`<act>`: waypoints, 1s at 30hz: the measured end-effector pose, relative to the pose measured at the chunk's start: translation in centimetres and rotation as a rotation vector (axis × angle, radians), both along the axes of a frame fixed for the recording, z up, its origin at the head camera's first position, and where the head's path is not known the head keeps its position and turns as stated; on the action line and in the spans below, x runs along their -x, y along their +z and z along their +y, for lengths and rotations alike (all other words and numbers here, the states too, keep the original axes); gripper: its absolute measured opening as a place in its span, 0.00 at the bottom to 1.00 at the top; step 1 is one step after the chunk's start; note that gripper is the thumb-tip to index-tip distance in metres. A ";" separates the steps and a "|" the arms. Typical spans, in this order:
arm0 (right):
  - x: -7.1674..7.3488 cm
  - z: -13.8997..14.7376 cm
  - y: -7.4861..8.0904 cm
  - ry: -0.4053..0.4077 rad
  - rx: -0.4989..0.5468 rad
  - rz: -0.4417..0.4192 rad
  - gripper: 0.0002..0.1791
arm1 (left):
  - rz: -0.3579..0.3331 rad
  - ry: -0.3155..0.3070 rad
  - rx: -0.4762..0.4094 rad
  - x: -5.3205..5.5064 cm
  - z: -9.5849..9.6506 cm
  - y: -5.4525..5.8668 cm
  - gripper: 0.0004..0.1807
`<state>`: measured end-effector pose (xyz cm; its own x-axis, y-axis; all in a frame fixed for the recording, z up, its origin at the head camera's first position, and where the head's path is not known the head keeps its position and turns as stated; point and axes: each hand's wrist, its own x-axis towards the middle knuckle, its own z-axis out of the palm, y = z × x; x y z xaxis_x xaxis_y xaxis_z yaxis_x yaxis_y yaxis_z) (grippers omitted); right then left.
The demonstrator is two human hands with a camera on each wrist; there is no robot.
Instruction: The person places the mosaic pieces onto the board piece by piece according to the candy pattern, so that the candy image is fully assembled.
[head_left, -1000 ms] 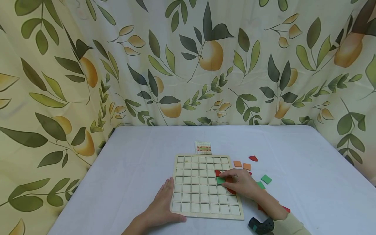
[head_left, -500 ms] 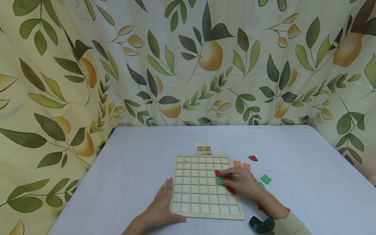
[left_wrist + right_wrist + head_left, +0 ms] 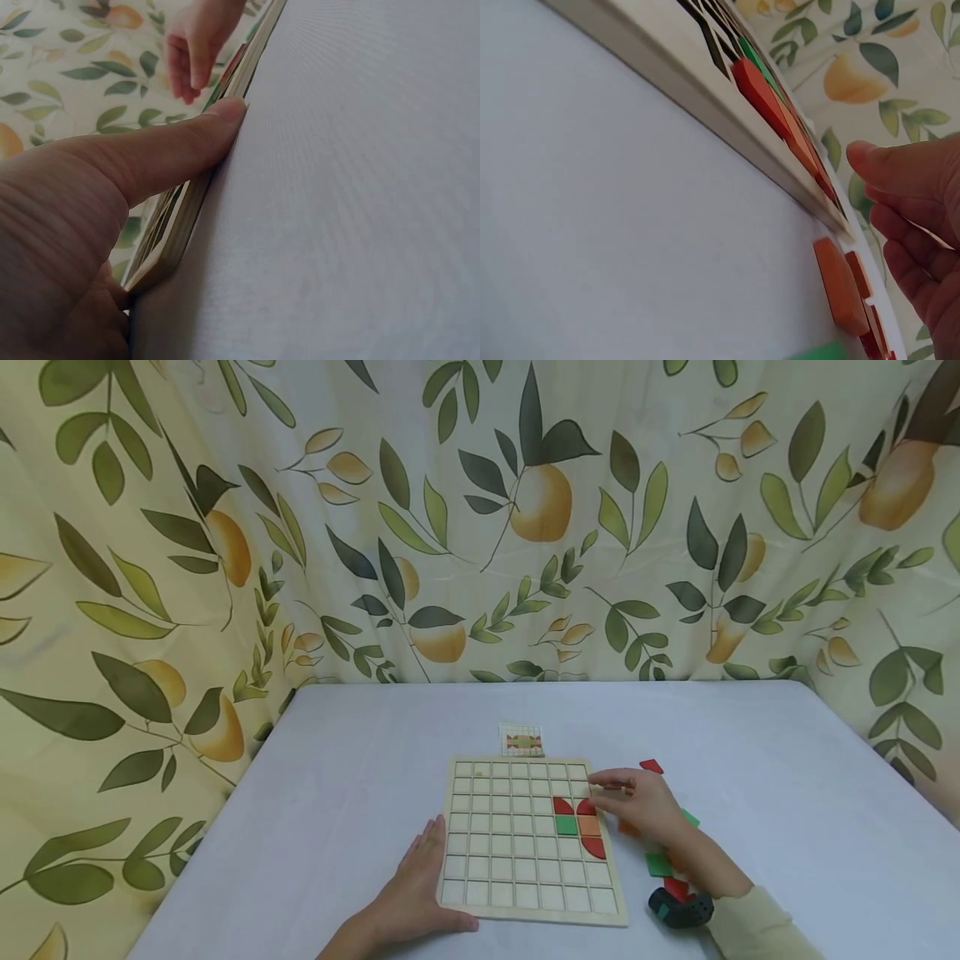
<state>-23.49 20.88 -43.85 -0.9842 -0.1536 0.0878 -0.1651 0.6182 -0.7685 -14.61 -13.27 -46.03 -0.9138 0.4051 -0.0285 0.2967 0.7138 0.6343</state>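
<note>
A pale wooden grid board lies on the table. My left hand rests at its near left corner, fingers straight along the left side; the thumb lies against the front edge in the left wrist view. Set in the board's right part are an orange square tile, a green square tile and red quarter-round tiles. My right hand hovers over the board's right edge with loosely bent fingers and nothing between them. Below it, in the right wrist view, lies a loose orange tile.
A small pattern card lies behind the board. To the right are loose green tiles, a red tile and another red piece. A dark device is at the right wrist. A leaf-patterned curtain stands behind.
My right hand has drawn back to the right and away from me, off the tiles it covered. The orange tile and the upper red tile now show in the board. My left hand stays put.
</note>
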 end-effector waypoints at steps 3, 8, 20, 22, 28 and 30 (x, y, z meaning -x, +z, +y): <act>0.5 0.6 0.1 0.007 -0.026 0.062 0.19 | 0.006 0.003 -0.005 -0.1 0.1 0.0 0.73; 1.2 1.7 0.3 -0.008 -0.023 0.050 0.19 | 0.012 0.006 -0.008 -0.1 0.1 0.1 0.73; 1.9 3.9 0.6 -0.030 -0.032 0.003 0.25 | 0.020 0.006 0.001 -0.1 0.1 0.2 0.73; 2.0 4.3 0.5 -0.040 -0.041 0.002 0.26 | 0.022 0.004 0.000 -0.1 0.0 0.3 0.73; 2.7 5.5 0.2 -0.078 -0.058 -0.002 0.25 | 0.017 -0.001 0.003 -0.2 0.0 0.3 0.73; 2.9 5.9 0.2 -0.090 -0.061 -0.013 0.25 | 0.011 0.001 0.005 -0.1 0.0 0.3 0.73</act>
<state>-26.39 26.74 -43.69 -0.9953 -0.0693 0.0683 -0.0972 0.6760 -0.7305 -14.46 -13.23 -45.73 -0.9144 0.4043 -0.0202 0.3033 0.7173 0.6273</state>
